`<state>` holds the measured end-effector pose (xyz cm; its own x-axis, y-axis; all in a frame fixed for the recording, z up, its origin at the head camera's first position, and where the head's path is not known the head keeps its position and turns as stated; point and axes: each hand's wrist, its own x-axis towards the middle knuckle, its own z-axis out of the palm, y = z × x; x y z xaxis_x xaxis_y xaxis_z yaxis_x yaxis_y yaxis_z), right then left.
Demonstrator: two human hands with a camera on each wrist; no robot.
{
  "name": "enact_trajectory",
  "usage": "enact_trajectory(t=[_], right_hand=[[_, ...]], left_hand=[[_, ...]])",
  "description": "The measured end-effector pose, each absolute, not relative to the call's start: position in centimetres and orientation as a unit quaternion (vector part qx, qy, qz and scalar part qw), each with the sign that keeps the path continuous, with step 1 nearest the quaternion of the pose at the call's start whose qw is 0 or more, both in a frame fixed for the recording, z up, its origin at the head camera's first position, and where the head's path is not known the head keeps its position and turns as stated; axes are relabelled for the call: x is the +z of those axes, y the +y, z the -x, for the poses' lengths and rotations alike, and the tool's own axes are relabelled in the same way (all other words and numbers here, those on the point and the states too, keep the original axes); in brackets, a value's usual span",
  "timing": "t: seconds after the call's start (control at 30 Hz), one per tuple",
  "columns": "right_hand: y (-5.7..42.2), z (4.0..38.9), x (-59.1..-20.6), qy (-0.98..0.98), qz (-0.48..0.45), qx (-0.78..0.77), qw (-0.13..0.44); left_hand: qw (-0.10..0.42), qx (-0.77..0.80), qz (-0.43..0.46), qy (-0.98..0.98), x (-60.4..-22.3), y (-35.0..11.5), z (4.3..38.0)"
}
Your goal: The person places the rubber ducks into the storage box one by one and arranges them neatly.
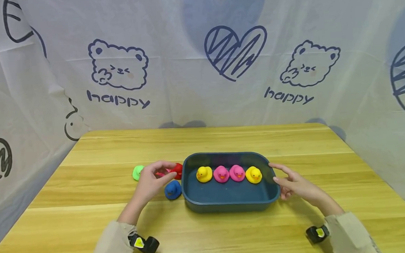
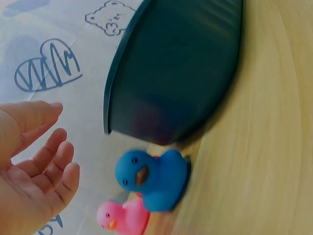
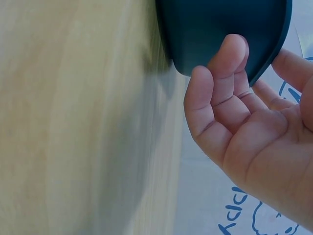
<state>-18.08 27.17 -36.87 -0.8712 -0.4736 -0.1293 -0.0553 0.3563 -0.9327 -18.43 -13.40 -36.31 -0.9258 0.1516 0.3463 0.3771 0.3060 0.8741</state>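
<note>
A dark blue-green tray (image 1: 231, 206) stands on the table with a row of rubber ducks inside: a yellow duck (image 1: 204, 174), a pink duck (image 1: 221, 174), another pink duck (image 1: 237, 173) and a yellow duck (image 1: 254, 175). My left hand (image 1: 151, 182) hovers left of the tray, fingers loosely bent and holding nothing. Near it lie a blue duck (image 1: 172, 190), a red duck (image 1: 178, 170) and a green duck (image 1: 137, 172). Partly hidden behind the fingers is a pink duck (image 2: 124, 216). At the tray's right end, my right hand (image 1: 298, 184) touches the rim with relaxed fingers.
The wooden table (image 1: 120, 147) runs back to a white curtain (image 1: 178, 77) printed with bears and hearts. Each wrist wears a black camera, one beside the left sleeve (image 1: 110, 244) and one beside the right sleeve (image 1: 350, 233).
</note>
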Motion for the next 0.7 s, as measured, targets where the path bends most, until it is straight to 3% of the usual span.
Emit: enact_trajectory(t=[0.13, 0.7], right_hand=[[27.2, 18.1, -36.8, 0.802, 0.165, -0.540, 0.193], [27.2, 18.1, -36.8, 0.800, 0.167, -0.542, 0.196]], left_hand=[[0.086, -0.573, 0.156, -0.800, -36.8, -14.3, 18.4], [-0.056, -0.567, 0.142, -0.810, -38.5, -16.2, 18.9]])
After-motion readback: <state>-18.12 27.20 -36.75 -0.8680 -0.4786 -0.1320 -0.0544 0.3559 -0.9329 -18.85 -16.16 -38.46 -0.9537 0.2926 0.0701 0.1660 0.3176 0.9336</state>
